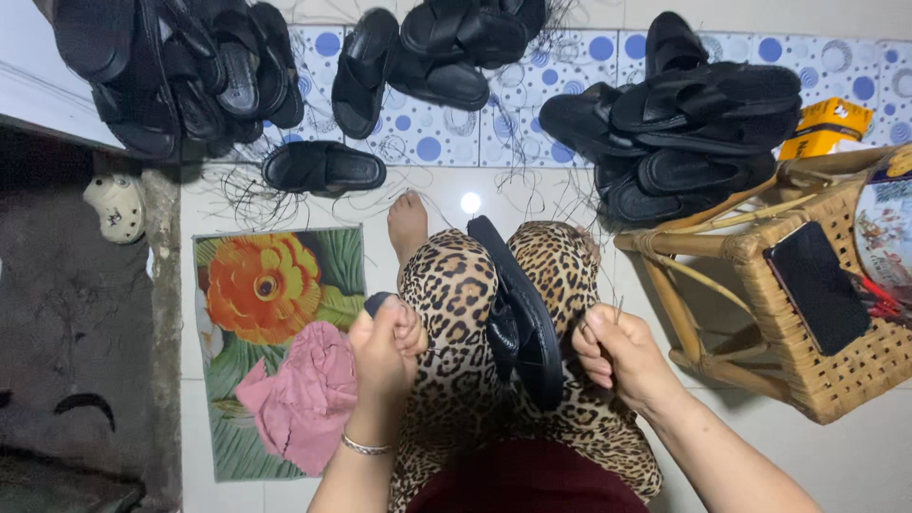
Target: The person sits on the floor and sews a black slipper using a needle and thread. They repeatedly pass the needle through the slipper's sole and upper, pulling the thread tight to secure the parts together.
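A black sandal [516, 309] lies sole-up between my knees, on my leopard-print trousers [454, 294]. My left hand [385, 344] is closed around a small dark tool whose tip sticks out above the fingers, just left of the sandal. My right hand [616, 351] pinches a thin thread just right of the sandal, fingers closed. A fine thread seems to run between the hands across the sandal. My bare foot [408, 223] rests on the tiled floor ahead.
Heaps of black sandals lie at the far left [171, 66], centre [437, 52] and right [684, 123], and one alone [323, 168]. Loose threads litter the floor. A flowered mat [271, 285] holds a pink cloth [304, 394]. A wicker stool [807, 285] carries a dark phone [819, 285].
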